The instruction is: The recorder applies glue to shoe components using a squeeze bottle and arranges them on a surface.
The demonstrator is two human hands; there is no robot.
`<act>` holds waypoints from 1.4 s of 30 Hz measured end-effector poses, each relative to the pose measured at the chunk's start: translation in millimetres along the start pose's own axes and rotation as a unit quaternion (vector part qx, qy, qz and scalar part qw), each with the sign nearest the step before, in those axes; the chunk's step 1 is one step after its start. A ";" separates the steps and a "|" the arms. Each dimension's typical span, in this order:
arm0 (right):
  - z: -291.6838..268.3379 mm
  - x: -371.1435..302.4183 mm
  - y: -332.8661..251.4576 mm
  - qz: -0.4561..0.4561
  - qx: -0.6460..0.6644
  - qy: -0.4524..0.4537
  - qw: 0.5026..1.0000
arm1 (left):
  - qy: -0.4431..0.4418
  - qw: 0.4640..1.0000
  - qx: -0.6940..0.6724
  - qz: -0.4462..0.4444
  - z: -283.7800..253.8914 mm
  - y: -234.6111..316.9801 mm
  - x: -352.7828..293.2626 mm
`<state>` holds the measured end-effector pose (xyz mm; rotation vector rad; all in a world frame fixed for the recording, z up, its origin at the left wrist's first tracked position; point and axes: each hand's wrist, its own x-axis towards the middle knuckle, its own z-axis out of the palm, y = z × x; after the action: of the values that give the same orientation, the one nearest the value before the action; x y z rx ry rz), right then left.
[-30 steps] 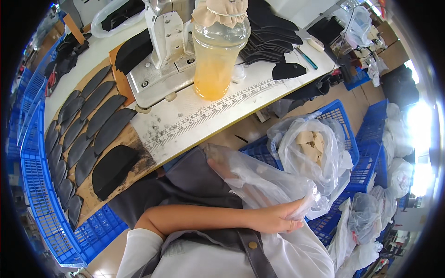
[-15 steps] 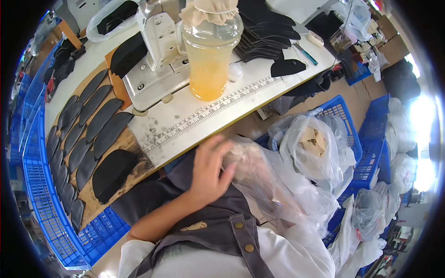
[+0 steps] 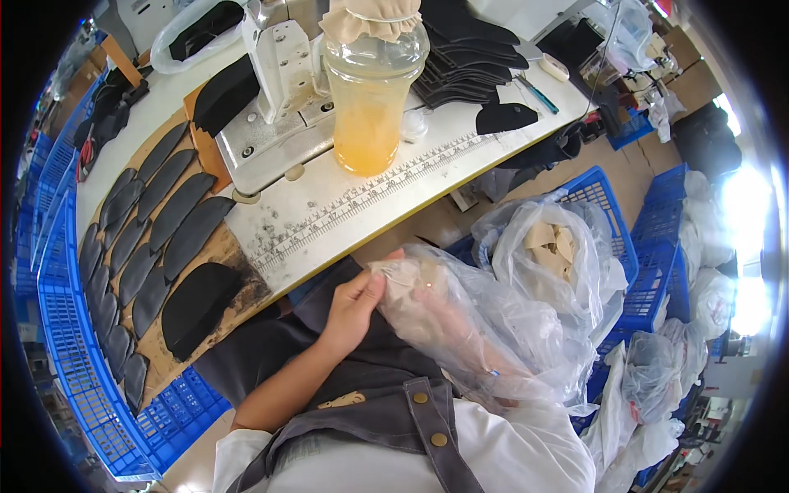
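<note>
My left hand (image 3: 353, 304) is closed, thumb against a crumpled beige cloth-like piece (image 3: 399, 279) at the mouth of a clear plastic bag (image 3: 444, 324). My right forearm (image 3: 493, 361) runs inside that bag. Through the wrinkled film my right hand (image 3: 436, 300) shows only faintly, close to the beige piece, and its fingers are hard to make out. Both hands are above my lap, just in front of the table's edge.
On the white table (image 3: 288, 222) stand a jar of yellow liquid (image 3: 367, 123) and a sewing machine base (image 3: 271, 152). Black curved pieces (image 3: 179, 209) lie in rows at left. Another clear bag (image 3: 526, 283) with beige pieces sits in a blue crate (image 3: 616, 222) at right.
My left hand, blurred and with fingers apart before, has closed on the beige piece at the bag's mouth. That piece now shows outside or at the edge of the film.
</note>
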<state>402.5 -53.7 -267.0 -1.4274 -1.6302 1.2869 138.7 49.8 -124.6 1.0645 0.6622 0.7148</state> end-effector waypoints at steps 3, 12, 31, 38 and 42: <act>-4.2 -2.4 -3.5 0.014 0.011 -0.001 1.000 | 0.001 0.985 -0.159 -0.060 -3.8 6.8 -1.1; -19.4 -12.0 -16.8 0.055 0.041 -0.007 0.998 | 0.060 0.994 0.056 0.065 -1.8 21.0 -14.7; -56.9 -35.3 -49.2 0.137 0.116 -0.011 0.984 | 0.107 0.981 0.114 0.119 6.1 21.6 -13.4; -72.5 -47.0 -71.5 0.172 0.135 -0.008 0.976 | 0.224 0.947 0.089 0.214 -0.2 41.2 -24.8; -84.9 -59.2 -85.7 0.195 0.150 0.012 0.969 | 0.207 0.923 -0.122 0.302 -8.4 54.2 -45.5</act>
<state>461.3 -83.2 -149.8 -1.6076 -1.1065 1.6449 94.1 35.4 -70.9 0.8887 0.5759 1.5508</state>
